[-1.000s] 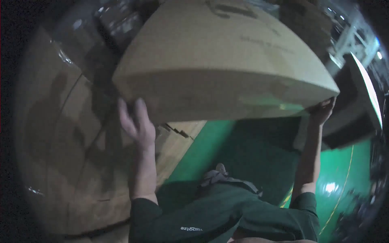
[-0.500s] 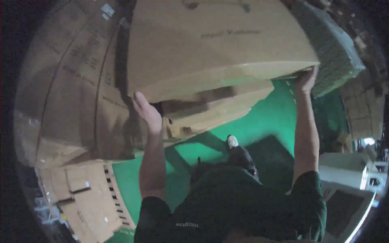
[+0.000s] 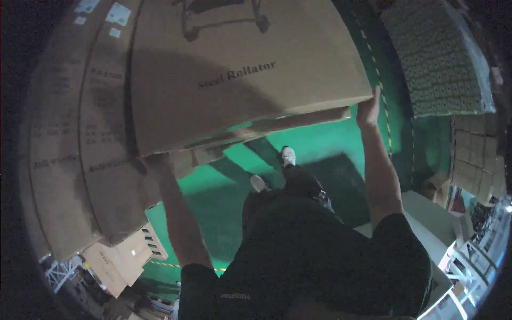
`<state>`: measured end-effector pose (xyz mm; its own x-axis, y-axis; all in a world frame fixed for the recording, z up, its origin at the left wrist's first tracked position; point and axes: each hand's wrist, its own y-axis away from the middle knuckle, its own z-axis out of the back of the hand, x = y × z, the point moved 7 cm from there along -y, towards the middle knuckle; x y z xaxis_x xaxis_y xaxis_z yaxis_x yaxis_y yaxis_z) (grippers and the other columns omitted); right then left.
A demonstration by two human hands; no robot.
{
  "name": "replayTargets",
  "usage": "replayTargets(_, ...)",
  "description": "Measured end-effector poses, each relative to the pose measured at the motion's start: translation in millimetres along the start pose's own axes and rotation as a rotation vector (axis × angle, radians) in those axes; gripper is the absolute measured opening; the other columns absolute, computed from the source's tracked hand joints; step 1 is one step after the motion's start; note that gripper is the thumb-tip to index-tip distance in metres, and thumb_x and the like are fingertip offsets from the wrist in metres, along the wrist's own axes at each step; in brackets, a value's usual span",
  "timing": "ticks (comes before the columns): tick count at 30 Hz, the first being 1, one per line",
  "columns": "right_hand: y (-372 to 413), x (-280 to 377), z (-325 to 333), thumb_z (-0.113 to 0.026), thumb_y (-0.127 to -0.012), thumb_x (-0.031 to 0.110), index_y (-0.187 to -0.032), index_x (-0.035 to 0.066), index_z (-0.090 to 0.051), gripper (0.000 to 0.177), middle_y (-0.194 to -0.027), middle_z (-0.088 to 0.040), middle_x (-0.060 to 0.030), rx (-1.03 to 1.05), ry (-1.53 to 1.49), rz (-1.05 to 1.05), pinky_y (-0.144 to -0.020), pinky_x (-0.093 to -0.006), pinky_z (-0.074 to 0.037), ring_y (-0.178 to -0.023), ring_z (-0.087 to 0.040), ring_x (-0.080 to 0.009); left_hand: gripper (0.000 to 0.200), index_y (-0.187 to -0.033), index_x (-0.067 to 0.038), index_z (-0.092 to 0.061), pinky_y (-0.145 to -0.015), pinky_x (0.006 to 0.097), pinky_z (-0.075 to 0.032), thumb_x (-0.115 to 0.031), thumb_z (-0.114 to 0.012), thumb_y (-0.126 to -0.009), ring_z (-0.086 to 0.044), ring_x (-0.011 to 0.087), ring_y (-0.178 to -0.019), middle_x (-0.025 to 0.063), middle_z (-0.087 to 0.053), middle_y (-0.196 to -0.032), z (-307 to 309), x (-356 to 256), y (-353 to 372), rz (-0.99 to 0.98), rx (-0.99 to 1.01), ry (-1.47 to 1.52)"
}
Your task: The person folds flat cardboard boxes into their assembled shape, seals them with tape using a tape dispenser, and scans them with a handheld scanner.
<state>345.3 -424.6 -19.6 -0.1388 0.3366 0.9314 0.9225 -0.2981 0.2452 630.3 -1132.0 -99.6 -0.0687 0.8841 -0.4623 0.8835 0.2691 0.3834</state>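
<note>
A large flat cardboard box (image 3: 256,48), printed "Steel Rollator" with a drawing of a wheeled frame, spans the upper middle of the view. At its near left corner my left hand (image 3: 156,162) grips the edge; deep shadow hides most of those fingers. My right hand (image 3: 368,110) is closed round the near right corner, its thumb side up and the other fingers partly hidden beneath. Below the near edge, part of another cardboard piece (image 3: 314,121) shows. To the left, close beside my left hand, stand tall cardboard boxes (image 3: 106,128) in a row.
Green floor (image 3: 314,140) with yellow-black tape (image 3: 385,120) lies underfoot. A stack of small patterned items (image 3: 437,64) wrapped in plastic stands at right, with more cartons (image 3: 472,152) nearby. A pale panel (image 3: 426,221) is at lower right, and flattened cardboard (image 3: 120,261) at lower left.
The box and both my hands have shifted left in view, and more of its printed top shows. The second shoe has come into sight. My left hand has moved lower, into shadow.
</note>
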Motion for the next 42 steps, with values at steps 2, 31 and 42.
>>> replayTargets(2, -14.3, -23.4, 1.7, -0.048, -0.089, 0.036, -0.124, 0.014, -0.053, 0.042, -0.117, -0.056, -0.003, 0.076, 0.098, -0.083, -0.089, -0.0342, -0.041, -0.104, -0.048, -0.0165, 0.021, -0.089, -0.017, -0.065, -0.081, 0.0324, -0.052, -0.036, -0.056, -0.089, -0.061, 0.0143, -0.083, -0.0012, -0.062, -0.083, -0.8, 6.3, -11.3, 0.133, 0.118, 0.204)
replayTargets(31, -22.5, -48.0, 37.5, -0.057, -0.093, 0.04, -0.123, 0.019, -0.057, 0.036, -0.112, -0.062, -0.0039, 0.815, -0.31, -0.234, -0.092, -0.0479, -0.048, -0.1, -0.057, -0.0238, 0.014, -0.07, -0.016, -0.064, -0.061, 0.0285, -0.044, -0.017, -0.061, -0.084, -0.052, 0.0109, -0.063, -0.0023, -0.061, -0.073, 90.3, -6.3, 56.6, 0.06, -0.703, -1.291)
replayTargets(42, -51.9, -88.2, 72.3, -0.039, -0.102, 0.027, -0.117, 0.018, -0.055, 0.023, -0.106, -0.052, 0.0006, 0.995, -0.541, -0.609, -0.092, -0.0334, -0.041, -0.097, -0.047, -0.0182, 0.039, -0.052, -0.021, -0.034, -0.045, 0.0343, -0.023, -0.026, -0.041, -0.09, -0.026, 0.0161, -0.044, -0.0028, -0.027, -0.052, 78.1, 70.2, -34.6, 0.249, 1.152, -0.353)
